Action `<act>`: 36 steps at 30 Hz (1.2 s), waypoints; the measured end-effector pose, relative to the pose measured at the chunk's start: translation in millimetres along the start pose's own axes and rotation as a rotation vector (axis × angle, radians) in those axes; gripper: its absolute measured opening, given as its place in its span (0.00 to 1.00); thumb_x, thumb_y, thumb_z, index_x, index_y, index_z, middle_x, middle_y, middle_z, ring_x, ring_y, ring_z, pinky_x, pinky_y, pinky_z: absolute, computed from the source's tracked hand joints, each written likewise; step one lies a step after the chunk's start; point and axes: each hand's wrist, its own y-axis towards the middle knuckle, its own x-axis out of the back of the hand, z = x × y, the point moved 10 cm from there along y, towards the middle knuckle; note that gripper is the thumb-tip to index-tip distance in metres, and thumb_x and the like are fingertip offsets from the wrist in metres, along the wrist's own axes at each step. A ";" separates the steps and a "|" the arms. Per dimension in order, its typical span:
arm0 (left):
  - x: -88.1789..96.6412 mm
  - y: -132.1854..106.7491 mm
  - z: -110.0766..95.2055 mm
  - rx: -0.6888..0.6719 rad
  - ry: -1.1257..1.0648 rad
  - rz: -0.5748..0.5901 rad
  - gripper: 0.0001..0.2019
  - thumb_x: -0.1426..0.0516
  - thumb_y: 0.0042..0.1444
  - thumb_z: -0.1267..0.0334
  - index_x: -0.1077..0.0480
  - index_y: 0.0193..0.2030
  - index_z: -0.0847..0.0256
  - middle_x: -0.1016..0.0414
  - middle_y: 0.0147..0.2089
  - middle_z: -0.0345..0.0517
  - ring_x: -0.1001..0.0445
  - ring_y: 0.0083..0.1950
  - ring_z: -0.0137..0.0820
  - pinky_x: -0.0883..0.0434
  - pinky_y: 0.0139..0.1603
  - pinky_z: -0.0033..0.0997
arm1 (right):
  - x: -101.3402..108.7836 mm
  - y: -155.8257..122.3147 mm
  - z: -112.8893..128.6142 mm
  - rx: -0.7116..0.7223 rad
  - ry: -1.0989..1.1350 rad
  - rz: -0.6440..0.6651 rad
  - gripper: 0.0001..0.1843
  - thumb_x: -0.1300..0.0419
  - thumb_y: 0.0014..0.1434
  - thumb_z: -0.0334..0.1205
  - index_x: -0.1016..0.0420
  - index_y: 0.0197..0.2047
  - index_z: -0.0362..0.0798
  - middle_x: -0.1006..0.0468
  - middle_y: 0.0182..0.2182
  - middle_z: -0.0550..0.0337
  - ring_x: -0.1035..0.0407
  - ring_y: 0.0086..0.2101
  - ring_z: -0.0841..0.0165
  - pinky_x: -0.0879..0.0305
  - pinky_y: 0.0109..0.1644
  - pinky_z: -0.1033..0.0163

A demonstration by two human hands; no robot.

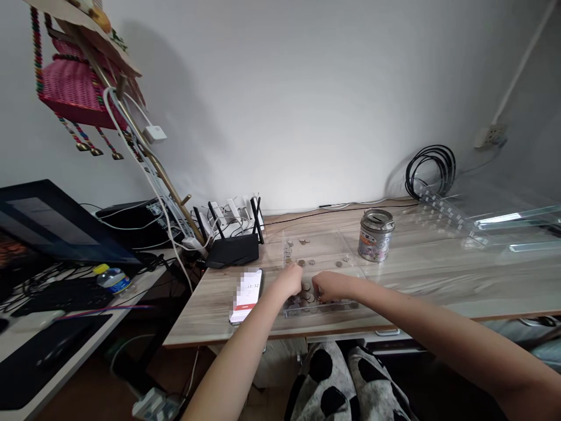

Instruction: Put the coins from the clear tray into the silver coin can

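A clear plastic tray (346, 242) lies on the wooden desk (438, 280) in front of me, with several coins (307, 298) piled at its near end and a few scattered farther back. My left hand (290, 280) and my right hand (329, 286) reach into the near end of the tray, over the coin pile. Both hands have their fingers curled down onto the coins; what each pinches is too small to make out. A metal tin coin bank (376, 234) with a slotted lid stands just right of the tray.
A phone (246, 295) with a lit screen lies left of the tray. A black router (232, 248) and power strips sit at the back left. Clear acrylic pieces (495, 225) and a coiled black cable (432, 169) occupy the right. A second desk with a monitor (52, 225) is at left.
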 end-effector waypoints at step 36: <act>-17.9 -16.2 -36.8 -0.354 -0.216 0.106 0.11 0.43 0.37 0.66 0.32 0.32 0.63 0.31 0.29 0.42 0.34 0.28 0.26 0.41 0.24 0.21 | -8.7 -11.8 -31.5 0.134 0.500 -0.016 0.11 0.45 0.40 0.37 0.28 0.28 0.42 0.31 0.18 0.64 0.40 0.19 0.76 0.48 0.20 0.72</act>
